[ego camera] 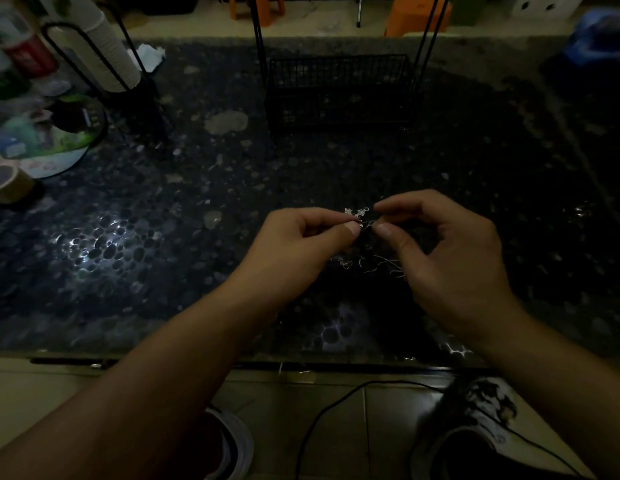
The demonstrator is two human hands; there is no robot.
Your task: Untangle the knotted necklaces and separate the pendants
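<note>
Step in hand: working the knot apart. The knotted necklaces [360,220] are held above the dark stone-patterned table [163,220], near its front edge, between the two hands. Loose chain ends [370,265] hang below the hands, just over the table surface.

Procedure, as a judgement from this view: keep the pinch points close to the knot, pull gently outward, and feed slack into the knot rather than tightening it. Fine chain is likely to kink or snap under a hard pull. The low light makes individual strands hard to follow; work by small movements.

Left hand [301,240]: fingers curled, thumb and forefinger pressed together on a strand at the left side of the knot.

Right hand [440,244]: fingers curled, thumb and forefinger closed on the strand at the right side, fingertips nearly meeting those of the left hand.

A small bright cluster, possibly pendants [355,213], sits at the top of the knot; its form cannot be told
</note>
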